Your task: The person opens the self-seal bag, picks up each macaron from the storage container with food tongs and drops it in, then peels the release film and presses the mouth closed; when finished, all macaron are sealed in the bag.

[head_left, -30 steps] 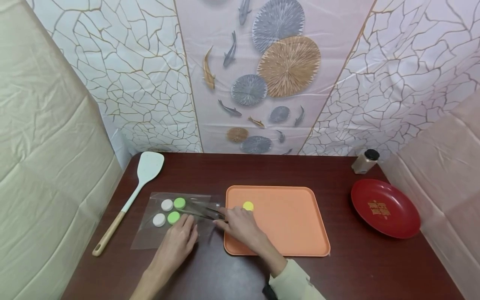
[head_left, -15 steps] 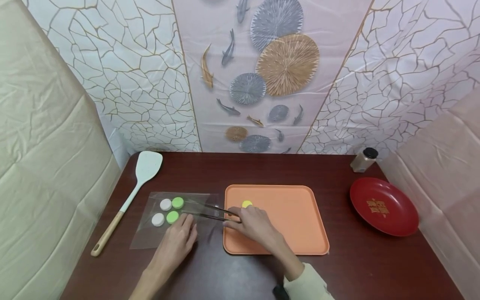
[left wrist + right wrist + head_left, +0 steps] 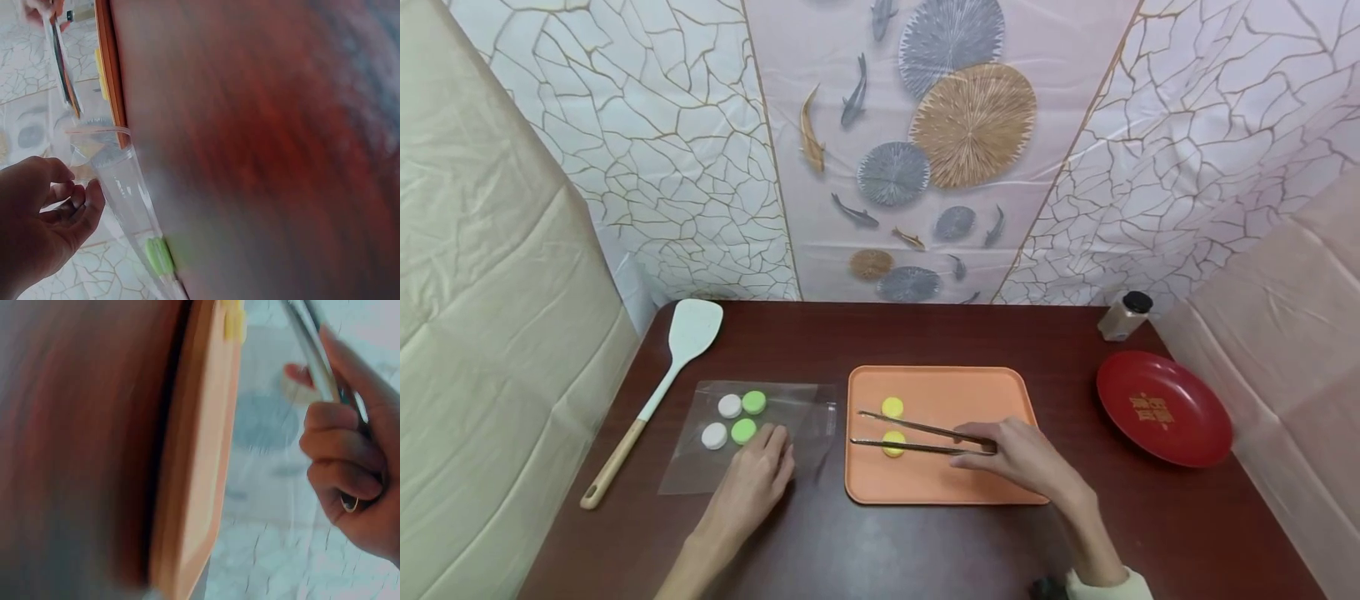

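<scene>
My left hand (image 3: pixel 762 468) pinches the upper film of a clear zip bag (image 3: pixel 808 417) near its mouth; the left wrist view shows the bag's mouth (image 3: pixel 100 132) raised off the table. Inside the bag lie two white macarons (image 3: pixel 714 436) and two green macarons (image 3: pixel 744 431). My right hand (image 3: pixel 1018 450) grips metal tongs (image 3: pixel 925 425) at their joined end, over the orange tray (image 3: pixel 955 487). The tongs' arms are spread with nothing between the tips. Two yellow macarons (image 3: pixel 892 407) sit at the tray's left side, the nearer one partly under a tong arm.
A pale green spatula (image 3: pixel 685 333) with a wooden handle lies left of the bag. At the right are a red oval plate (image 3: pixel 1120 408) and a small jar (image 3: pixel 1124 317) with a black lid. Fabric walls border the dark table (image 3: pixel 820 550) on the back and sides.
My right hand has drawn the tongs out of the bag and moved right over the tray. The nearer yellow macaron has come into view. My left hand stays at the bag.
</scene>
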The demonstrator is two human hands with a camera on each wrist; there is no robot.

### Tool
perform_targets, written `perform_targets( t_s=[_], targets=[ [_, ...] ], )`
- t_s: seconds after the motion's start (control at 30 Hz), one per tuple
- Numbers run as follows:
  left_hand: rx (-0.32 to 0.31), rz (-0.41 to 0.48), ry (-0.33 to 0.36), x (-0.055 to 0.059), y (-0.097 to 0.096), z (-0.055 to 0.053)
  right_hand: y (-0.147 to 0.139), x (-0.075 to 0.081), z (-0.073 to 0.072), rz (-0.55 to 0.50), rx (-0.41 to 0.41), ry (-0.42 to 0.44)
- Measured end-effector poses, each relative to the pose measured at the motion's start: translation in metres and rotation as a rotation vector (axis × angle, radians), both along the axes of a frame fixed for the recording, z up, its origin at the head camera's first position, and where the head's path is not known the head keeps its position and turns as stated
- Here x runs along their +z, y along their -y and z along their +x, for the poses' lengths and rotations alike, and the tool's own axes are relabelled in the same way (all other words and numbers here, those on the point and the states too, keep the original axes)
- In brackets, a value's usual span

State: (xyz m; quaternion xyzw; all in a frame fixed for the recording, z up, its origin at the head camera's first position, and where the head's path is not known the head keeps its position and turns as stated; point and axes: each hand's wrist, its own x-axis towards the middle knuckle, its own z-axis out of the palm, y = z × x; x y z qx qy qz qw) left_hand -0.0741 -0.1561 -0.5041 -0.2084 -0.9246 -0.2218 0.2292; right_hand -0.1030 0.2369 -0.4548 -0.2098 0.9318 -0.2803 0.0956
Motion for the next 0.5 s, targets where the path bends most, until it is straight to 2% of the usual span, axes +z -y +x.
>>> perform_targets(
  t_s=[0.27, 0.5],
  targets=[
    [0.008, -0.009, 0.017, 0.001, -0.001, -0.001, -0.04, -0.013, 0.011, 0.075, -0.052, -0.015],
    [-0.002, -0.026, 0.029, -0.003, -0.002, 0.0, -0.051, -0.023, 0.015, 0.133, -0.032, -0.016]
  ],
)
